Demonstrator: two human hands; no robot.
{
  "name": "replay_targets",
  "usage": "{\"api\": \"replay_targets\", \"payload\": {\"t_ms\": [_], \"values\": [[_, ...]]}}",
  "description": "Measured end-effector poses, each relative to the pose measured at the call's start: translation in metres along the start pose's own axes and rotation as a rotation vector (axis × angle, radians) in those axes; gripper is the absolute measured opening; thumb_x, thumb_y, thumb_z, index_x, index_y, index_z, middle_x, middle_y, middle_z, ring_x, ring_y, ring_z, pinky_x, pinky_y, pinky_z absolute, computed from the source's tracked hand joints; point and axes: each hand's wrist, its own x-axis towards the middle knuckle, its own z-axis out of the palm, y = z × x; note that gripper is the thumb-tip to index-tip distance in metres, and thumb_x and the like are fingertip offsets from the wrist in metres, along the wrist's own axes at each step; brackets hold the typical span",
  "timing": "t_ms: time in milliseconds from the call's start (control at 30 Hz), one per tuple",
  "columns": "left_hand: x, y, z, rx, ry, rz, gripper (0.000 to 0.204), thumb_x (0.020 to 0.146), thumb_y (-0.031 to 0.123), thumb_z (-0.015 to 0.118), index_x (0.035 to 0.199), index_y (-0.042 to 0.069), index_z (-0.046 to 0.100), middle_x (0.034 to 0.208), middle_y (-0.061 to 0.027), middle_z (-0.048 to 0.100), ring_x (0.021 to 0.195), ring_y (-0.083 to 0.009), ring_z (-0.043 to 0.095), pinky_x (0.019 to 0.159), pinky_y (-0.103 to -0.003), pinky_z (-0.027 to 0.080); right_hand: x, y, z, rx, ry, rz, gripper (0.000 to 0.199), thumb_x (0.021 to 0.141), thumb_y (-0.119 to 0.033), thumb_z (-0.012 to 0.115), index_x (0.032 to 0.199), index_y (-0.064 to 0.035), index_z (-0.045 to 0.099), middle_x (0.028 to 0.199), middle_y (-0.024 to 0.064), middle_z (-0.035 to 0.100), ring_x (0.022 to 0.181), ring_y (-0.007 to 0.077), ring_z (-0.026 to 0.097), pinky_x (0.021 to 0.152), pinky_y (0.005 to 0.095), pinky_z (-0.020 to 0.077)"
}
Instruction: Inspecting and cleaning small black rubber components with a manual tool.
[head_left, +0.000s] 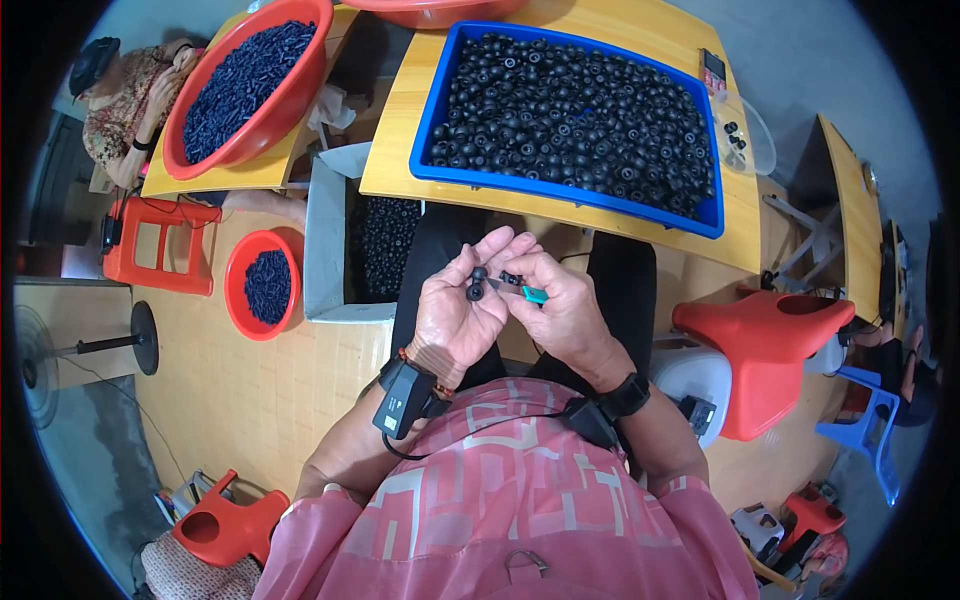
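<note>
My left hand pinches a small black round rubber part between thumb and fingers, over my lap. My right hand grips a small tool with a teal handle, its tip pointing at the part, and also holds another black piece at its fingertips. The two hands touch each other. Just beyond them, a blue tray full of several black round parts rests on a yellow table.
A grey box of black parts stands left of my knees. A small red bowl sits on the floor, a large red basin on another table where a person sits. Red stools stand right and left.
</note>
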Motion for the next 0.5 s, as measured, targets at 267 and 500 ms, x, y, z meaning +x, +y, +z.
{"api": "replay_targets", "payload": {"t_ms": [267, 500], "values": [[-0.001, -0.002, 0.009, -0.004, 0.062, -0.002, 0.042, 0.101, 0.015, 0.041, 0.137, -0.005, 0.044, 0.141, -0.0266, 0.047, 0.131, -0.0366, 0.046, 0.113, -0.049, 0.036, 0.0, -0.008, -0.003, 0.116, 0.096, 0.056, 0.028, 0.078, -0.005, 0.075, 0.103, -0.0025, 0.062, 0.089, 0.013, 0.069, 0.08, 0.0296, 0.07, 0.07, 0.0332, 0.0553], [-0.003, 0.002, 0.004, 0.016, 0.053, -0.027, 0.04, 0.1, 0.016, 0.045, 0.134, -0.004, 0.048, 0.136, -0.0261, 0.051, 0.128, -0.0358, 0.049, 0.111, -0.049, 0.038, 0.0, -0.01, -0.009, 0.052, 0.028, 0.058, 0.024, 0.078, -0.003, 0.076, 0.098, -0.0018, 0.062, 0.085, 0.0092, 0.07, 0.075, 0.0169, 0.07, 0.066, 0.0287, 0.0542]]}}
